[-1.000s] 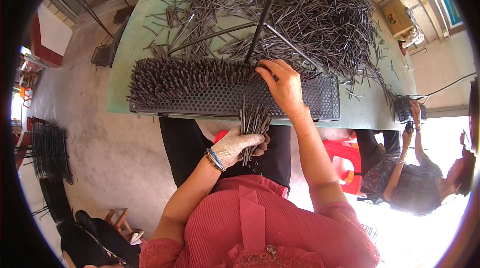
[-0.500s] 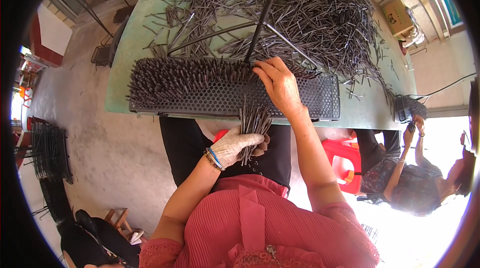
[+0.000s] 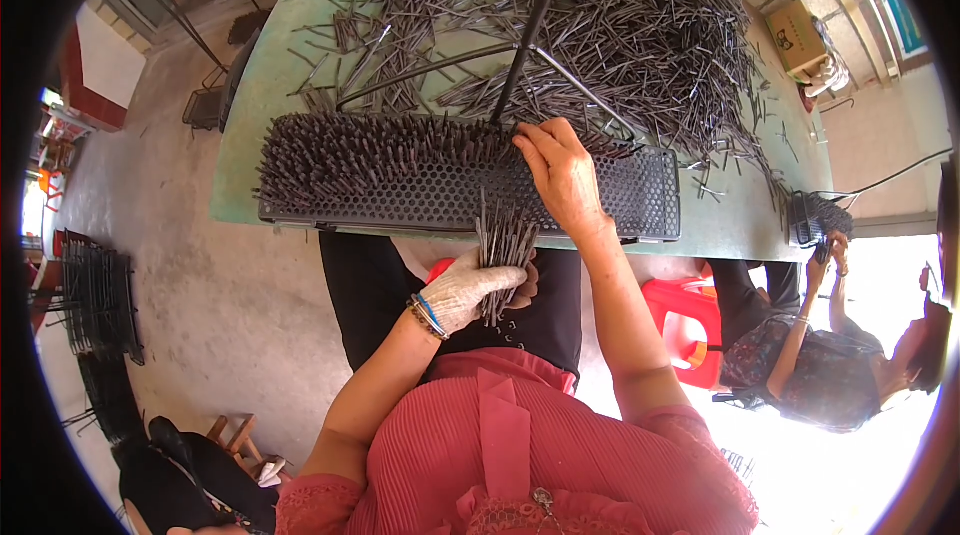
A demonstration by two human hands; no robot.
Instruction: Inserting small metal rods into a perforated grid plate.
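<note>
My left hand (image 3: 468, 287), in a pale knit glove, is closed around a bundle of thin dark sticks (image 3: 505, 247) just below the table's front edge. A long black perforated panel (image 3: 630, 197) lies along that edge. Its left half and back edge bristle with upright dark sticks (image 3: 345, 157) set in the holes. My bare right hand (image 3: 560, 167) is over the panel right of its middle, fingertips pinched together at the edge of the standing sticks. What those fingertips hold is hidden. A dark metal rod (image 3: 530, 35) with side struts rises behind the panel, beside my right fingertips.
A big heap of loose dark sticks (image 3: 640, 30) covers the back of the green table (image 3: 245, 175). A cardboard box (image 3: 797, 37) stands at the far right. Another person (image 3: 825, 365) works at the right, near a red plastic stool (image 3: 688, 333). Black racks (image 3: 100, 300) stand at the left.
My right hand has shifted very slightly to the right along the panel. The left hand keeps its bundle in nearly the same place.
</note>
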